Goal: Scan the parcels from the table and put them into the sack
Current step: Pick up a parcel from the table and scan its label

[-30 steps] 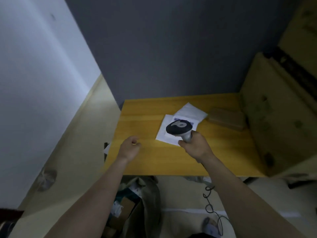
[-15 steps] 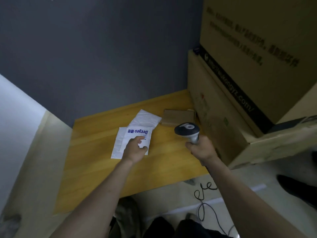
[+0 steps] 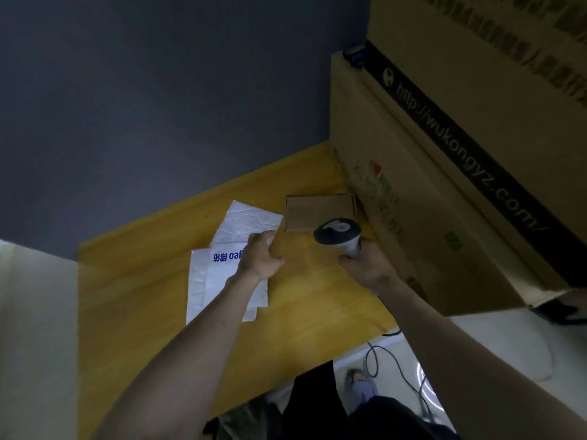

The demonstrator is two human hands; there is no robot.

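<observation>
Two white mailer parcels overlap on the yellow wooden table: one with blue print and a plain one behind it. A small brown cardboard parcel lies to their right. My left hand sits at the right edge of the white parcels, its fingers curled round that edge. My right hand grips the handle of a grey barcode scanner, whose dark head hangs over the near edge of the brown parcel. A greyish sack shows partly below the table's front edge.
Large stacked cardboard boxes wall off the table's right side, close to my right hand. A dark grey wall stands behind the table. The scanner cable loops on the pale floor below.
My left hand went from the bare table onto the white parcels, then to their right edge. The scanner hand shifted right, toward the brown parcel. The view swung right and closer.
</observation>
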